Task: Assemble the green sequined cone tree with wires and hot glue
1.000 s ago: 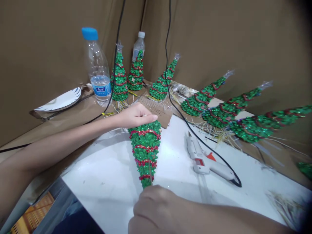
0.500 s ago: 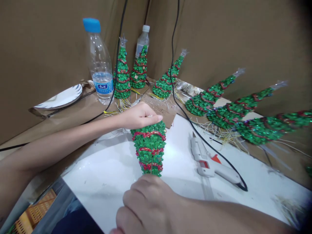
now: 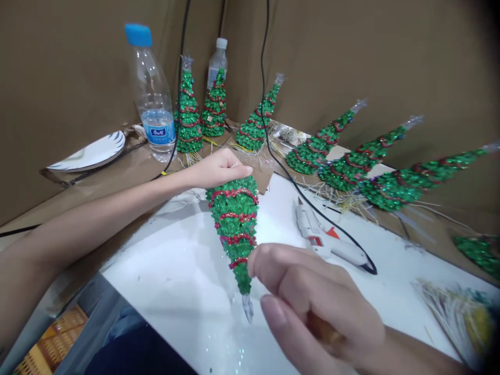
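A green glittery Christmas tree ornament [image 3: 236, 216] with red garland bands lies tip toward me above the white work surface. Its clear plastic tip [image 3: 247, 308] points down and shows in full. My left hand [image 3: 224, 169] is closed round the wide base end, with the thumb on top. Beside the narrow end is my right hand [image 3: 312, 297], its fingers curled and the thumb apart from them. The index finger is at the edge of the ornament; whether it touches is unclear. Nothing shows between thumb and fingers, and part of the palm is in shadow.
Several similar trees [image 3: 308, 151] stand along the cardboard wall. A white glue gun [image 3: 324, 234] with a black cord [image 3: 287, 174] lies at right. At back left are a blue-capped bottle [image 3: 158, 127] and a paper plate [image 3: 91, 151]. Loose strands [image 3: 453, 307] lie at right.
My right hand has come off the narrow end of the ornament and moved up and right, uncovering the clear tip. My left hand keeps its hold; the view has shifted slightly.
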